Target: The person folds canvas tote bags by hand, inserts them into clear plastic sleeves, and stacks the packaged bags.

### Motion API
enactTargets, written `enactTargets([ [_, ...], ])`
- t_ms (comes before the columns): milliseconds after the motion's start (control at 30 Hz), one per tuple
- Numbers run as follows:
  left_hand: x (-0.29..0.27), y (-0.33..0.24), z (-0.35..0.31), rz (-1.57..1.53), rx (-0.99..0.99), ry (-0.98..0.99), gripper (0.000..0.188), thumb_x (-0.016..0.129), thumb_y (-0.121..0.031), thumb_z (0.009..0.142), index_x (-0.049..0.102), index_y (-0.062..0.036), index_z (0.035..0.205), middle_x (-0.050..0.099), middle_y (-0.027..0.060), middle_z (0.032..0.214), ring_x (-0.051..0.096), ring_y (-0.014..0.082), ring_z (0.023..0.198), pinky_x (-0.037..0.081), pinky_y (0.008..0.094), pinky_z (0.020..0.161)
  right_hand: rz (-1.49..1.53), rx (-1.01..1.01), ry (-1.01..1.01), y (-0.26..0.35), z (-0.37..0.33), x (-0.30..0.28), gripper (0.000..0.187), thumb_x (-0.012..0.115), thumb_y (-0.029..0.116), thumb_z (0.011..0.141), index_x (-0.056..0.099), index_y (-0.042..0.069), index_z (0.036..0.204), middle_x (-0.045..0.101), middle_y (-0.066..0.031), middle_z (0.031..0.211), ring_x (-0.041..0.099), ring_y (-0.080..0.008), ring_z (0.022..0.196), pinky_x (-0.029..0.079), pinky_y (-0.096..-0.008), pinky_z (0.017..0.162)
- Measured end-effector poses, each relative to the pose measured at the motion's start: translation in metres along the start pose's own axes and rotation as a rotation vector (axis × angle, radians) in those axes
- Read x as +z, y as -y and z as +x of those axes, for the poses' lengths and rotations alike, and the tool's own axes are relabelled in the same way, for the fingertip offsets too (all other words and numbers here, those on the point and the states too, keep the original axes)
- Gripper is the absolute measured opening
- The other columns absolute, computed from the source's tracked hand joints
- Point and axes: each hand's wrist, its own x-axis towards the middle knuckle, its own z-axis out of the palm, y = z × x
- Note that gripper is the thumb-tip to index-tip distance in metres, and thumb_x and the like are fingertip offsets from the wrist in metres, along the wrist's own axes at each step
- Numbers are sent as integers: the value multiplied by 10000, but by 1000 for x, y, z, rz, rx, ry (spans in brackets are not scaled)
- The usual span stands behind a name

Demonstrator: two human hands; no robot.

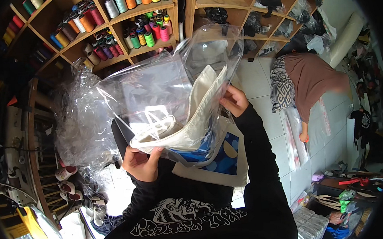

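A cream fabric bag (190,130) with a blue patterned side is bunched and tilted between my two hands. Clear plastic film (153,84) wraps round it and rises above it, apparently as a bag. My left hand (143,163) is closed on the fabric bag's lower left end, thumb on top. At the upper right edge, my right hand (235,101) pinches fabric and plastic together. White straps (155,115) show through the film. Below, across my lap, lies a flat cream piece with a blue pattern (225,157); its upper part is hidden.
Crumpled clear plastic (82,118) is heaped at the left. Wooden shelves (141,9) with thread cones stand ahead. On the right, a person (313,82) bends over plastic sheets (296,139) on the tiled floor, a hand near an orange-handled tool. A stack of wrapped bundles (310,226) sits lower right.
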Motion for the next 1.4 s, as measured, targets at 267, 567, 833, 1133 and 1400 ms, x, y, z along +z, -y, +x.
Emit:
enactTargets([
  [267,-1,-3,-7,-31,-20,111,450,726,12,699,486,58,1077,564,136,1088,550,186,990,414,303,878,8,-79,-141,-10,7,1,194,483,117,920,528,2,1069,561,8,921,515,-51,857,398,-194,777],
  [567,-7,-7,-12,-57,-96,213,315,613,55,784,544,78,1091,613,128,1036,574,169,956,418,288,877,139,165,-202,-7,8,-5,304,432,139,907,522,2,1163,554,6,914,498,-59,847,384,-202,767],
  [833,1,-15,-4,2,-155,69,393,713,74,690,559,78,1051,636,146,988,606,177,906,462,296,836,287,-327,-166,-12,18,10,341,577,79,845,437,7,1148,544,-73,1016,516,-136,988,411,-282,854],
  [1133,-1,-14,-11,102,-121,125,520,766,25,656,504,65,1104,622,146,1001,602,170,900,475,291,813,159,-113,-205,-23,24,-2,166,567,33,849,499,28,1000,568,-5,849,518,-53,759,399,-191,666],
  [1400,-5,11,-26,182,-312,327,313,732,-14,712,600,54,987,640,109,926,598,156,842,460,271,769,320,-57,-78,-33,23,-9,113,523,50,879,485,53,985,552,24,860,521,-35,757,391,-174,652],
])
